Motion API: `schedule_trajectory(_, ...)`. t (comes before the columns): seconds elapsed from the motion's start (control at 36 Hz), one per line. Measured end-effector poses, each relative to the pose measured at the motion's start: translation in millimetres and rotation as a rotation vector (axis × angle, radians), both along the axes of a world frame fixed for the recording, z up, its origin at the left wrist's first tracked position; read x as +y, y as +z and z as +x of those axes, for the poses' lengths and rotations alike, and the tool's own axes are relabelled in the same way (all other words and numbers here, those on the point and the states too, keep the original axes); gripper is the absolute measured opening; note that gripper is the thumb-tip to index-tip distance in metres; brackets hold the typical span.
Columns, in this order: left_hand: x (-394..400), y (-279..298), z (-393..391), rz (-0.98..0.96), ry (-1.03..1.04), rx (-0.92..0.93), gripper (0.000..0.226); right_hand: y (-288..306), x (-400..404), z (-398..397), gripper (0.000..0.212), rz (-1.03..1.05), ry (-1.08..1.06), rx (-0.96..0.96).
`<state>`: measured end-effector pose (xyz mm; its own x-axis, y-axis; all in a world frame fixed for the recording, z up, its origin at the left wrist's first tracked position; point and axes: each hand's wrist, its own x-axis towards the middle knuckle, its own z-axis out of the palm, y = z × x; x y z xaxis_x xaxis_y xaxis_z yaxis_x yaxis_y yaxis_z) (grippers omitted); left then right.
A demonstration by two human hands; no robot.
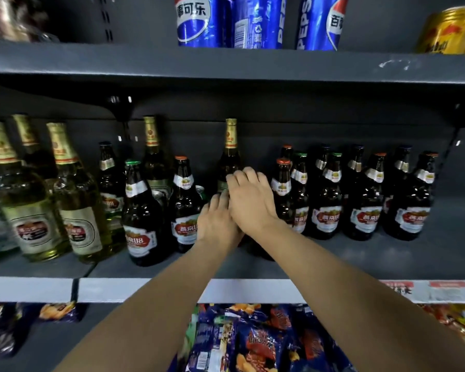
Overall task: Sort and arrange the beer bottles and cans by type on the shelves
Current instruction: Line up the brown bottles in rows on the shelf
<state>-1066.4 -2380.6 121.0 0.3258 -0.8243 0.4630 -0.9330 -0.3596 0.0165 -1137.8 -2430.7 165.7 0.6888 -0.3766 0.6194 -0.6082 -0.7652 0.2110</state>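
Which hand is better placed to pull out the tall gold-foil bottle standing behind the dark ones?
Probably the right hand: its fingers already reach the tall gold-foil bottle. The left hand sits lower, partly under the right.

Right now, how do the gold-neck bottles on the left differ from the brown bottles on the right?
The gold-neck bottles are clear greenish glass; the brown bottles are dark. The gold-neck bottles stand taller, with gold foil necks; the brown bottles have short necks and coloured caps. All stand upright on one shelf.
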Motion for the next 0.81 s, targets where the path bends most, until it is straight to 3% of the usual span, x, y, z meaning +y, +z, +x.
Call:
schedule_trajectory(0.08,-1,-6,0,0.185,0.088,-0.040,0.073,5,-3,10,0.044,0.051,-0.208,0.251)
schedule_trajectory(0.22,10,-14,3,0.135,0.087,-0.195,0.061,13,-6,24,0.054,0.065,-0.346,0.478)
schedule_trajectory(0.31,23,-12,4,0.057,0.118,-0.165,0.063,20,-9,29,0.052,0.065,-0.385,0.579)
schedule_trajectory(0.39,33,-9,6,-0.051,0.066,-0.139,0.060,21,-17,31,0.056,0.070,-0.433,0.642)
schedule_trajectory(0.58,42,-16,6,-0.076,-0.014,0.039,0.060,14,-32,35,0.057,0.116,-0.522,0.717)
schedule_trajectory(0.75,42,-10,9,-0.078,-0.010,0.107,0.097,10,-32,44,0.058,0.105,-0.538,0.757)
schedule_trajectory(0.81,44,-9,6,-0.087,0.007,0.082,0.098,8,-34,47,0.059,0.103,-0.553,0.746)
